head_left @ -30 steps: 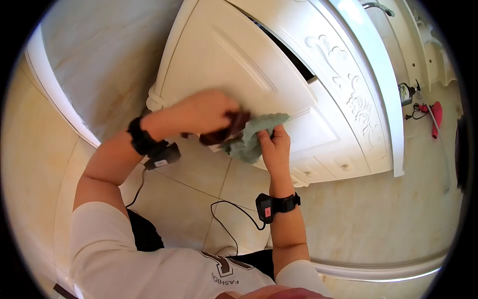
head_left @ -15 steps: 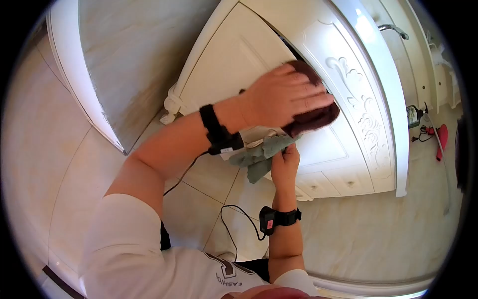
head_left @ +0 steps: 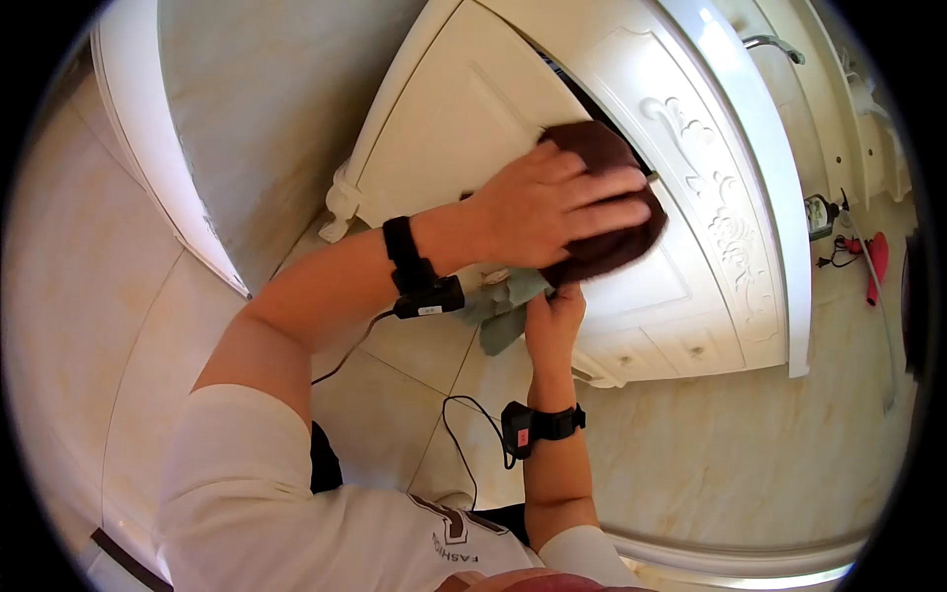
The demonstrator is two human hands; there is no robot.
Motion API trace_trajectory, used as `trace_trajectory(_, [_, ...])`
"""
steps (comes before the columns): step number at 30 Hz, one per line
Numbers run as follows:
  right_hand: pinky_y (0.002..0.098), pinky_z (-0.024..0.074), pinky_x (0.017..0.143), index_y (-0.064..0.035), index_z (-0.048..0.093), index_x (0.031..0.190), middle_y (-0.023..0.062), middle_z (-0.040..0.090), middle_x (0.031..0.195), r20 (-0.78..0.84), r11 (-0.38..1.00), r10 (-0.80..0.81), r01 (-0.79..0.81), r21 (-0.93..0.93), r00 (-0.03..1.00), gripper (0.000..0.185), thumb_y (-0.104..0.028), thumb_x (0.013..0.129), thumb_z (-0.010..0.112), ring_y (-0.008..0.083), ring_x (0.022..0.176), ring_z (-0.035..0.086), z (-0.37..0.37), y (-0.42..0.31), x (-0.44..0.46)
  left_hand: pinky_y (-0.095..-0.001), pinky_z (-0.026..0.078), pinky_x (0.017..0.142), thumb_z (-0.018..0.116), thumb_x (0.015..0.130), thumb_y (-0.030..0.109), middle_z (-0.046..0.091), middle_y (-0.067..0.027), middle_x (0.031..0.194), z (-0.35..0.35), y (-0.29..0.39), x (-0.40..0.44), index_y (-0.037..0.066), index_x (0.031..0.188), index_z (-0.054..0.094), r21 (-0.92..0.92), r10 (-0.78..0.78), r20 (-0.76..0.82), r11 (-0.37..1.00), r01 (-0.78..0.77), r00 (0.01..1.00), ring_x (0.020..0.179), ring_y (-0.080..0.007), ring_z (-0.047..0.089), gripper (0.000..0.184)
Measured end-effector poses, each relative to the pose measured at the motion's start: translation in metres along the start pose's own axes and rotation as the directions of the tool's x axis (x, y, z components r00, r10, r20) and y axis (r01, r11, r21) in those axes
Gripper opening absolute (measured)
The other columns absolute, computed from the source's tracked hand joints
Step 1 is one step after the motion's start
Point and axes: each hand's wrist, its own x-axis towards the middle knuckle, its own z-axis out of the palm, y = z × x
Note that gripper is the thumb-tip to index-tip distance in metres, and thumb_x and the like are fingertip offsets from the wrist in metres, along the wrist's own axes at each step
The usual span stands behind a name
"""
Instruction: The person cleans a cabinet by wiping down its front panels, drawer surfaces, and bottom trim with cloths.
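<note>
My left hand [head_left: 533,212] presses a dark brown cloth [head_left: 592,146] flat against the white cabinet door [head_left: 434,118], near the door's upper right edge. Its fingers are slightly spread over the cloth. Just below, my right hand [head_left: 555,321] is closed on a grey-green cloth [head_left: 505,331], which hangs to the left of it. The brown cloth hides my right fingertips and part of the green cloth. The door stands slightly ajar, with a dark gap along its edge.
Carved drawer fronts [head_left: 710,187] and a pale countertop [head_left: 760,148] run along the right, with a faucet [head_left: 774,44] beyond. A bottle [head_left: 819,217] and a pink object [head_left: 876,266] are at far right. Black cables [head_left: 459,434] trail from both wrist devices.
My left hand and the brown cloth have moved up and right from the door's lower part, then slightly left. My right hand has lowered slightly, still on the green cloth. The view has shifted.
</note>
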Motion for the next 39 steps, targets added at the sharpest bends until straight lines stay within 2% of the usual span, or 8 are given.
trace_trajectory(2, [0.0244,0.0458,0.072,0.0017,0.059,0.099,0.0042,0.064,0.088,0.004,0.999,-0.032,0.032,-0.038,0.999,0.016,-0.005,0.084,0.059,0.0094,0.08,0.056,0.0,0.003,0.0,-0.0399,0.04,0.078,0.063,0.064,0.009,0.055,-0.0004,0.126,-0.004,-0.015,0.004,0.021,0.121,0.057,0.087,0.065,0.175,0.993,-0.082,0.982,0.089,-0.0243,0.052,0.058])
trace_trajectory(6, [0.0277,0.0444,0.061,-0.0015,0.06,0.091,0.0078,0.062,0.076,-0.091,0.984,0.081,-0.065,0.165,0.993,0.013,-0.001,0.078,0.059,0.0123,0.068,0.054,0.007,-0.008,-0.001,-0.0399,0.038,0.083,0.065,0.071,0.005,0.061,-0.0051,0.108,-0.032,-0.07,0.018,0.014,0.114,0.06,0.129,-0.073,-0.002,0.989,0.072,0.997,0.092,-0.0291,0.053,0.044])
trace_trajectory(8, [0.0234,0.0436,0.066,0.0011,0.06,0.09,0.0027,0.062,0.083,-0.137,0.977,0.143,-0.163,-0.141,0.98,0.01,-0.004,0.08,0.06,0.0094,0.073,0.052,0.004,-0.011,-0.006,-0.0397,0.038,0.083,0.064,0.077,0.009,0.061,-0.006,0.107,-0.029,-0.077,0.015,0.012,0.113,0.06,0.113,-0.008,-0.081,0.993,0.017,0.997,0.092,-0.0287,0.053,0.037])
trace_trajectory(11, [0.0237,0.0425,0.064,0.0023,0.06,0.088,0.0031,0.06,0.078,-0.391,0.993,0.096,-0.113,-0.021,0.916,0.011,-0.006,0.08,0.06,0.0095,0.069,0.049,0.013,-0.002,-0.036,-0.0386,0.039,0.084,0.065,0.079,0.013,0.062,-0.0068,0.107,-0.025,-0.072,0.013,0.013,0.112,0.06,0.119,-0.044,-0.078,0.992,0.053,0.996,0.094,-0.028,0.053,0.034])
trace_trajectory(16, [0.0243,0.0415,0.062,0.0031,0.062,0.091,0.0024,0.059,0.076,-0.305,0.984,0.089,-0.131,-0.121,0.948,0.014,-0.008,0.083,0.061,0.0091,0.069,0.047,0.033,-0.025,-0.029,-0.0377,0.04,0.085,0.066,0.077,0.019,0.061,-0.0017,0.115,-0.024,-0.059,0.02,0.016,0.112,0.061,0.168,-0.091,-0.088,0.98,0.105,0.992,0.096,-0.0236,0.055,0.035])
trace_trajectory(18, [0.0255,0.0449,0.064,0.0019,0.063,0.092,0.0035,0.061,0.076,-0.312,0.973,0.212,-0.171,0.153,0.926,0.014,-0.011,0.086,0.063,0.0098,0.068,0.053,0.037,-0.034,-0.014,-0.0407,0.041,0.078,0.06,0.082,0.014,0.062,-0.0154,0.1,-0.035,-0.049,0.032,0.001,0.106,0.059,0.099,-0.148,-0.075,0.983,0.155,0.986,0.086,-0.0312,0.054,0.027])
trace_trajectory(27, [0.0238,0.0443,0.064,-0.0001,0.061,0.089,0.002,0.06,0.082,-0.565,0.888,0.255,0.041,0.458,0.784,0.016,-0.016,0.091,0.061,0.009,0.071,0.052,0.048,-0.007,-0.015,-0.0399,0.041,0.077,0.061,0.081,0.013,0.062,-0.0144,0.092,-0.039,-0.05,0.033,0.002,0.101,0.06,0.048,-0.1,-0.12,0.993,0.107,0.988,0.084,-0.0304,0.054,0.022])
trace_trajectory(39, [0.026,0.0442,0.066,-0.0003,0.063,0.094,0.0026,0.062,0.078,-0.208,0.959,0.19,-0.137,0.247,0.959,0.015,-0.015,0.09,0.062,0.0094,0.069,0.05,0.048,0.001,-0.004,-0.041,0.041,0.081,0.065,0.077,0.021,0.058,-0.0073,0.115,-0.019,-0.046,0.001,0.01,0.112,0.059,0.17,-0.128,-0.043,0.976,0.134,0.991,0.094,-0.0272,0.055,0.038])
